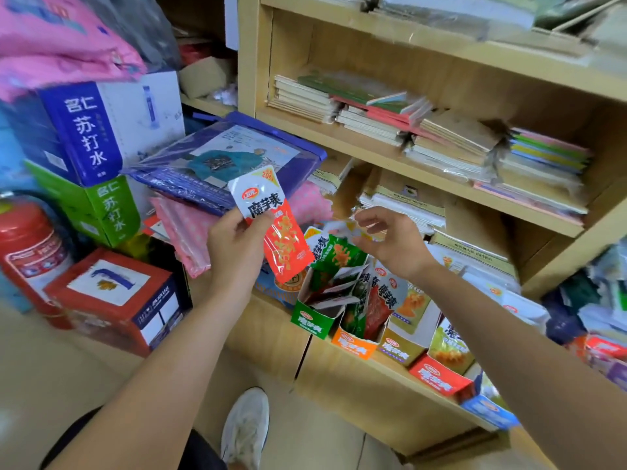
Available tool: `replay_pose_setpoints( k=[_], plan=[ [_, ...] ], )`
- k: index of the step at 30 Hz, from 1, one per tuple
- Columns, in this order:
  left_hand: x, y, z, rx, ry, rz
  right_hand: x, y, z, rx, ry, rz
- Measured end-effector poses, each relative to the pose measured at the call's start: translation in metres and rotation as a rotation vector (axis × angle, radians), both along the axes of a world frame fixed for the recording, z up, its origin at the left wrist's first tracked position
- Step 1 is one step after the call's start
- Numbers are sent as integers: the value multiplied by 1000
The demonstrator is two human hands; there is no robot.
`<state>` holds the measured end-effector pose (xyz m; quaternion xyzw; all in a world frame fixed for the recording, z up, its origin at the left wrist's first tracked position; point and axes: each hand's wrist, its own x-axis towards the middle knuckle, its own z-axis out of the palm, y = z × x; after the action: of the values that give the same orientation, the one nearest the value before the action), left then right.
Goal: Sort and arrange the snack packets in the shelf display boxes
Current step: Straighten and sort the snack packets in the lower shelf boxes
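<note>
We are holding an orange-red snack packet [271, 225] in our left hand [234, 245], its grip closed on the packet's white upper half, long axis running down and to the right toward the display boxes. Our right hand [390, 242] is hovering with fingers loosely curled and apparently empty over the green display box [314, 322], nearer the boxes than the left. The orange display box [353, 346], likely the match, is lying just below and right of the packet's lower end.
</note>
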<state>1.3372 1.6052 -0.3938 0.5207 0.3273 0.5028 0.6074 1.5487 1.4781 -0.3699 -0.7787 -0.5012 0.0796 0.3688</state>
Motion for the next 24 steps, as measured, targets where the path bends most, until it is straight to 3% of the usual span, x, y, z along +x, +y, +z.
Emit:
replay_pose_setpoints(
  k=[4,10,20,24],
  plan=[
    [2,-17,10,-31,-18,-147,-23,-31,10,155,261,30],
    [11,-53,19,84,1,-436,-50,-72,18,211,452,99],
    [53,-100,1,295,168,-680,-21,-131,13,254,405,-27],
    [63,-115,-11,670,410,-535,-5,-178,-2,417,399,-304]
  ],
)
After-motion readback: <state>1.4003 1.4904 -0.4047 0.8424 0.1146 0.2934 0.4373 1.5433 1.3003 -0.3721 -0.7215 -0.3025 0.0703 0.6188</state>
